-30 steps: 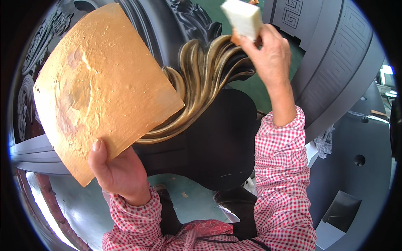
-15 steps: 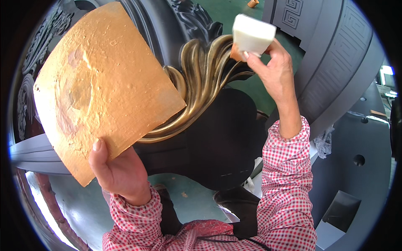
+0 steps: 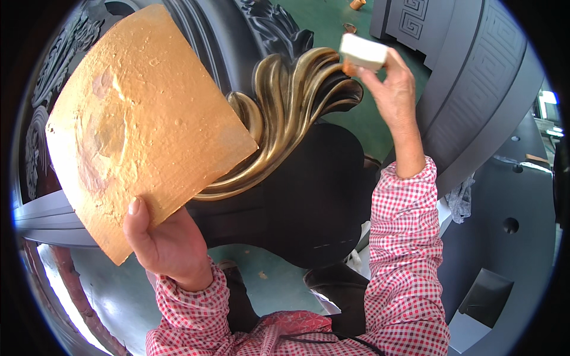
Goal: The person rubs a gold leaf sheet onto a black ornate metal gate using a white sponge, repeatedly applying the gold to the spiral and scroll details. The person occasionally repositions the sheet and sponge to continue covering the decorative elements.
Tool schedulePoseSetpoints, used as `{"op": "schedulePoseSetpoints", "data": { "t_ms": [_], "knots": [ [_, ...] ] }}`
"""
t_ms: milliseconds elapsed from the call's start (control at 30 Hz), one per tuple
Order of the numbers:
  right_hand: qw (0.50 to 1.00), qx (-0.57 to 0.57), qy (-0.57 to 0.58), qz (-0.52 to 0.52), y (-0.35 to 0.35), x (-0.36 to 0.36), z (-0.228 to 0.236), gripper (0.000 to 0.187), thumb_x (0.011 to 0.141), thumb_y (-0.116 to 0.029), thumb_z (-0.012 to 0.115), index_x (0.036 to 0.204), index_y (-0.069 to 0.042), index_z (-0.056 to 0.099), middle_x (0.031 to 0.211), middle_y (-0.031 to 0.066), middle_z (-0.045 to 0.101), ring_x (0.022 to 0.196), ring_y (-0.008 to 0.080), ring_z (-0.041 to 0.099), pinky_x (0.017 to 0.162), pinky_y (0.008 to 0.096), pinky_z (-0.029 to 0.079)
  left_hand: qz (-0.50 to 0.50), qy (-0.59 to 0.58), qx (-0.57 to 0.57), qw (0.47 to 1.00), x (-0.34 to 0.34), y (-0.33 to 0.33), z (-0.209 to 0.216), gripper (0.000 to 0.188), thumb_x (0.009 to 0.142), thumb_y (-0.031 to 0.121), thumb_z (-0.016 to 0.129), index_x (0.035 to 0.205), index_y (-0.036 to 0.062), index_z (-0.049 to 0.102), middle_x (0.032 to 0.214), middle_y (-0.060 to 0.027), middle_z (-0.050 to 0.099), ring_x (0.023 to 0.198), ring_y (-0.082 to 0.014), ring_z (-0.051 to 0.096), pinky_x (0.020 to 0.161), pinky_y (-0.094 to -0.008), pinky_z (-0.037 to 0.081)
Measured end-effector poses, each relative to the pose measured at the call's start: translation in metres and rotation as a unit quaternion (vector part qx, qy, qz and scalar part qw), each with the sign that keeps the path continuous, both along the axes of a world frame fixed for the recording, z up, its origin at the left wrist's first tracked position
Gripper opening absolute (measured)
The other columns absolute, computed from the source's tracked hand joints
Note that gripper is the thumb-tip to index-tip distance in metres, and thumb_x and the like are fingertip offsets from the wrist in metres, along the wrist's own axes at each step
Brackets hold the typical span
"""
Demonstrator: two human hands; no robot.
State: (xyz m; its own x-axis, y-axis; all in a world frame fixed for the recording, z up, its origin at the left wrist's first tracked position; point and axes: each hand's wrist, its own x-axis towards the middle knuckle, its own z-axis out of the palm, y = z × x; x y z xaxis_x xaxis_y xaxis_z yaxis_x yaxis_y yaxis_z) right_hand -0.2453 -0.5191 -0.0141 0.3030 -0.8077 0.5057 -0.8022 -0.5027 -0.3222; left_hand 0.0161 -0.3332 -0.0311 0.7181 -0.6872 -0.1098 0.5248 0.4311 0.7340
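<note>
My left hand [image 3: 169, 246] grips the lower edge of a square board [image 3: 178, 136] coated in gold paint, its thumb pressed on the painted face. Thick smears and darker patches mark the board's middle. A white sponge block [image 3: 363, 51] with a gold-stained lower end is pinched in my right hand [image 3: 389, 86]. That hand is at the tip of a carved scroll ornament [image 3: 285, 113], whose curling ridges are gold over black. Whether the sponge touches the ornament's outer curl, I cannot tell. The board covers part of the ornament's left side.
Dark grey carved furniture [image 3: 219, 53] surrounds the ornament. At the right stands a curved panel [image 3: 481, 89] with a key pattern, above a dark flat board [image 3: 496, 249] with round holes. A small gold-coloured piece [image 3: 357, 5] lies on the green floor [image 3: 332, 18].
My right hand and the sponge have shifted slightly, the sponge tilting so less of its white face shows. The ornament's outer curl is now more exposed. The gold board has barely moved left.
</note>
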Motion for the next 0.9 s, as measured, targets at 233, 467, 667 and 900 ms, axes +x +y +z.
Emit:
{"op": "schedulePoseSetpoints", "data": {
  "t_ms": [233,467,667,900],
  "knots": [
    [0.997,-0.030,0.046,0.063,0.016,0.025,0.001,0.020,0.073,-0.018,0.065,0.085,-0.004,0.057,0.081,0.0088,0.058,0.077,0.0279,0.057,0.071,0.0396,0.044,-0.005,-0.004,-0.001,1.000,-0.001,0.001,-0.001,0.049,0.084,0.015,0.050,0.129,-0.0023,0.039,0.125,-0.0124,0.050,0.116,-0.0227,0.047,0.099,-0.0403,0.036],
    [0.999,0.006,-0.034,-0.015,0.008,0.002,0.000,0.018,0.071,-0.014,0.064,0.085,-0.003,0.059,0.082,0.0096,0.059,0.077,0.0278,0.057,0.069,0.0397,0.044,-0.008,-0.002,-0.006,1.000,-0.001,0.001,-0.004,0.049,0.084,0.016,0.051,0.128,-0.0024,0.040,0.123,-0.0124,0.051,0.115,-0.0222,0.049,0.097,-0.0397,0.038],
    [0.996,-0.050,0.065,0.026,0.022,0.017,0.002,0.017,0.071,-0.017,0.064,0.082,-0.006,0.057,0.077,0.0049,0.054,0.075,0.0237,0.055,0.072,0.0355,0.041,-0.017,-0.003,-0.008,1.000,-0.001,0.001,-0.004,0.048,0.084,0.016,0.051,0.128,-0.0020,0.041,0.123,-0.0119,0.052,0.115,-0.0220,0.049,0.098,-0.0401,0.038],
    [0.978,-0.026,0.080,0.191,0.027,0.026,0.000,0.025,0.065,-0.001,0.068,0.086,-0.012,0.061,0.085,-0.0002,0.057,0.083,0.0204,0.056,0.072,0.0332,0.040,-0.010,-0.007,-0.014,1.000,0.001,0.001,-0.004,0.049,0.084,0.015,0.051,0.129,-0.0010,0.039,0.124,-0.0118,0.051,0.115,-0.0220,0.049,0.098,-0.0405,0.038]
  ]
}}
